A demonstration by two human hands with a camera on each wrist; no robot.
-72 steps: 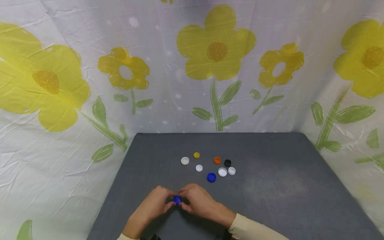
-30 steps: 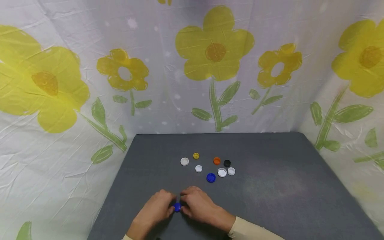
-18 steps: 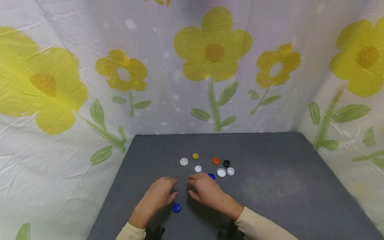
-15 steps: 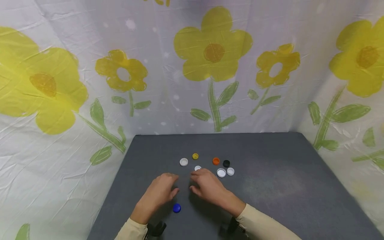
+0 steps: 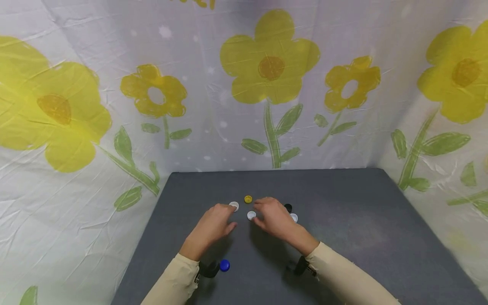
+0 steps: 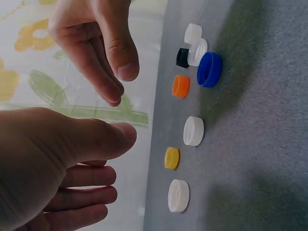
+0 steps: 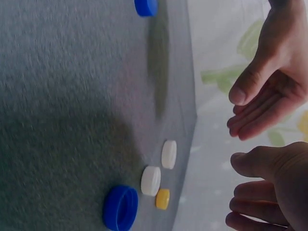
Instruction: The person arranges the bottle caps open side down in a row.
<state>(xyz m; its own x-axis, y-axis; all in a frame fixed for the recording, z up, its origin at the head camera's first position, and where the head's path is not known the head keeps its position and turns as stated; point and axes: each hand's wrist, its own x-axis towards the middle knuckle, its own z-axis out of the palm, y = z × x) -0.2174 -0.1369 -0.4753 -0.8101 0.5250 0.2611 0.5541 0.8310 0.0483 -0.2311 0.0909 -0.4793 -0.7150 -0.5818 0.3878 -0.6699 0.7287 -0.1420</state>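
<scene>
Both of my hands hover above the grey table with nothing in them. My left hand (image 5: 212, 226) is nearest a white bottle cap (image 5: 234, 206), fingers relaxed. My right hand (image 5: 275, 218) is above the group of caps, near another white cap (image 5: 251, 215). A small blue cap (image 5: 224, 265) lies alone behind the hands, beside the left wrist's black device. In the left wrist view a larger blue cap (image 6: 209, 70) and an orange cap (image 6: 181, 86) appear; the right hand covers both in the head view. A yellow cap (image 5: 248, 199) lies farther back.
To the right lie a black cap (image 5: 288, 208) and a white cap (image 5: 294, 217), partly covered by my right hand. A wide white cap (image 6: 198, 52) shows in the left wrist view. A flowered curtain (image 5: 206, 140) hangs behind the grey table (image 5: 343, 190).
Both hands have let go of the small blue cap, which stays on the table. They have moved forward and up, slightly apart, over the other caps.
</scene>
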